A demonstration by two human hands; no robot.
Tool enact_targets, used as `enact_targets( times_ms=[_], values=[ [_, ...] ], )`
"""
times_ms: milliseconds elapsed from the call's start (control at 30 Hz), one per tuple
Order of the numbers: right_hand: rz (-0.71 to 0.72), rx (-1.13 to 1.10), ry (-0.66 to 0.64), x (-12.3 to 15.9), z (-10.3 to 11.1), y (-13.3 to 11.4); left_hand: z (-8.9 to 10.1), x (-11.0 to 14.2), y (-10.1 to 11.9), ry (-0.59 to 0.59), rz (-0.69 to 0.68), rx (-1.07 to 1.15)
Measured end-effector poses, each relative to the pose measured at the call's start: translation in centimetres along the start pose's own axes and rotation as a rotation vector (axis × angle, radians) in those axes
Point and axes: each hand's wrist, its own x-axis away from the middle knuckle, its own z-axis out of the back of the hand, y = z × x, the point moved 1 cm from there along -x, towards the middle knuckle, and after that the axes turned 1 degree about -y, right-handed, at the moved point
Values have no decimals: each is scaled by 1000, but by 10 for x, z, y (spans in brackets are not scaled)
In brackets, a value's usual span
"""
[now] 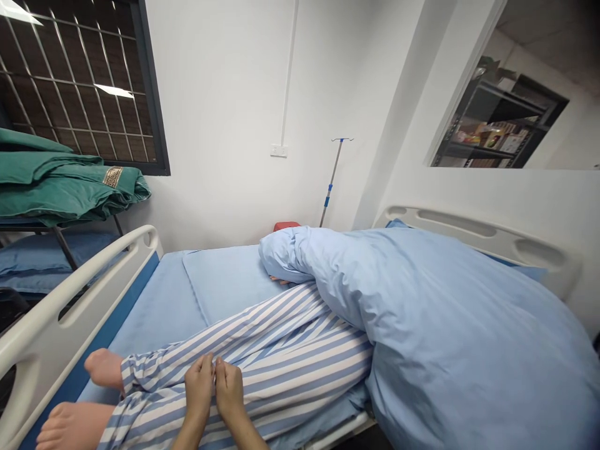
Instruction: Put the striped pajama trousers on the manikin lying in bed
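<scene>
While the left hand (199,390) and the right hand (229,390) are resting side by side on a striped pyjama trouser leg (285,369), the grip is narrow on both sides, with the fingers seeming to pinch the cloth, though how firmly cannot be told. The trousers are still covering both legs down to the ankles, and two bare feet (103,369) are lying just left of the grip. Beyond and right of the grip, a blue duvet (450,325) is lying folded back, bunched over the upper body and leaving the legs uncovered. A raised white bed rail (60,300) is bounding the left edge, close to the feet. A blue bed sheet (229,281) is offering open room ahead of the grip, toward the far wall.
</scene>
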Motion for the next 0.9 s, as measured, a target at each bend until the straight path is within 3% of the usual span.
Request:
enact_targets(
  times_ms=[200, 300, 433, 700, 900],
  values=[
    [-98, -68, -79, -8, 9, -6, -4, 8, -22, -63, -78, -416],
    [-37, 25, -121, -16, 27, -17, -6, 10, -22, -109, -115, -513],
    [77, 70, -68, -22, 44, -20, -10, 13, -19, -93, -90, -602],
    [41, 208, -19, -4, 29, 11, -9, 10, -22, -155, -137, -573],
    [1, 27, 28, -10, 32, 12, -20, -5, 1, -250, -151, -326]
  ],
)
